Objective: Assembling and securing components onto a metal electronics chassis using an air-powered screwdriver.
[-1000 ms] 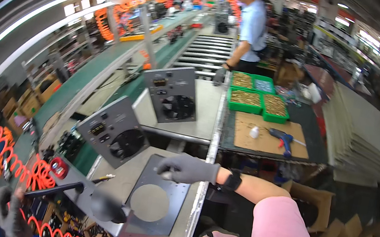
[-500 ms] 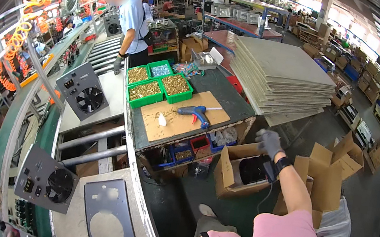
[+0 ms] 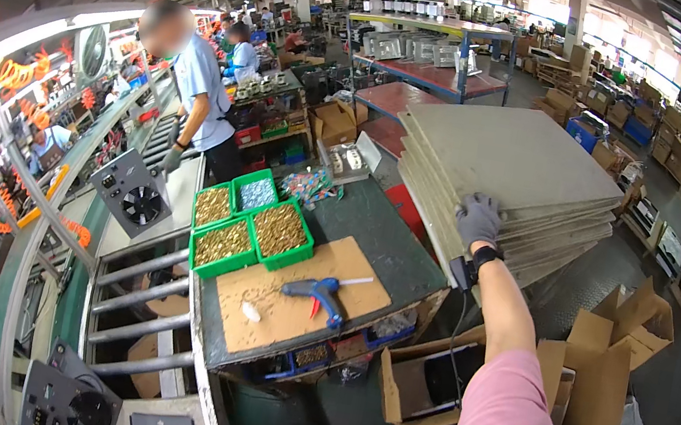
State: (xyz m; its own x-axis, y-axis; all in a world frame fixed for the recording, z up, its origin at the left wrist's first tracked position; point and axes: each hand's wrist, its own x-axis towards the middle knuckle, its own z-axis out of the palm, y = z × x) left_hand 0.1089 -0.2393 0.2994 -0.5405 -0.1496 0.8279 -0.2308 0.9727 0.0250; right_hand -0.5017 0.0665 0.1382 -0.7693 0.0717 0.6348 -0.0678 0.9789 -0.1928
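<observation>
My right hand (image 3: 479, 220), in a grey glove with a black band at the wrist, reaches out to the near corner of a tall stack of flat grey sheets (image 3: 512, 156). Its fingers look spread against the edge of the upper sheets; whether the thumb is under one is hidden. A dark box-shaped device with a cable (image 3: 463, 273) hangs by the wrist. My left hand is out of view. Below the forearm, an open cardboard box (image 3: 396, 393) holds a dark panel.
Left of the stack, a green-topped workbench (image 3: 391, 230) carries green bins (image 3: 237, 263) of small brass-coloured parts and a blue glue gun (image 3: 317, 297). A roller conveyor (image 3: 137, 327) bears dark fan panels (image 3: 132, 194). A co-worker (image 3: 203, 90) stands beyond. More open cartons (image 3: 602, 373) stand at right.
My right hand has moved up and forward from above the cardboard box to the sheet stack. The view has tilted upward, and the conveyor's near panels now sit lower in it.
</observation>
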